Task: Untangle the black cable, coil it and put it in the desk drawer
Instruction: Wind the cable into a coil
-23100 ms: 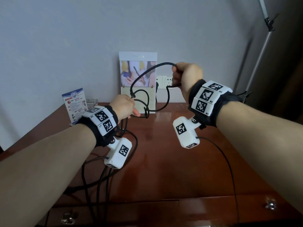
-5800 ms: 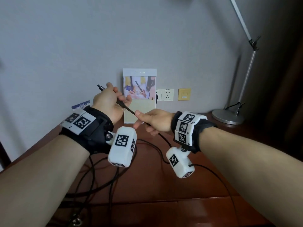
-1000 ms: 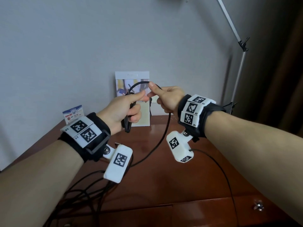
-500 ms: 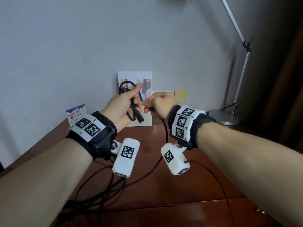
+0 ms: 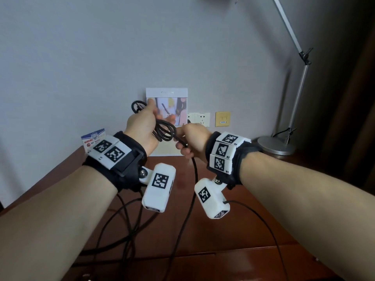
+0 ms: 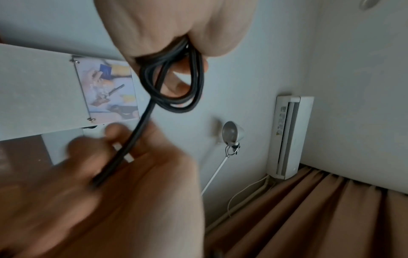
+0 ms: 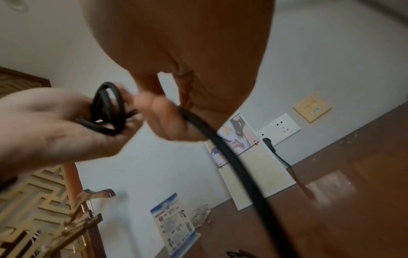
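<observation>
The black cable (image 5: 164, 132) is partly wound into a few small loops that my left hand (image 5: 146, 122) holds against its palm above the desk. In the left wrist view the coil (image 6: 176, 83) hangs under my thumb and fingers. My right hand (image 5: 190, 138) is just to the right of the coil and grips the free run of cable (image 7: 232, 165), which drops from its fingers to the desk top (image 5: 223, 230). The rest of the cable lies loose at the front left of the desk. A drawer front (image 5: 203, 266) is shut along the near edge.
A picture board (image 5: 166, 94) leans on the wall behind my hands, with wall sockets (image 5: 198, 119) and a yellow plate (image 5: 222, 119) beside it. A lamp base (image 5: 276, 146) stands at the back right. A small card (image 5: 93, 138) is at the back left.
My right hand laid a loop into my left hand, then drew back down and to the right along the cable. My left hand now holds more loops and sits slightly higher.
</observation>
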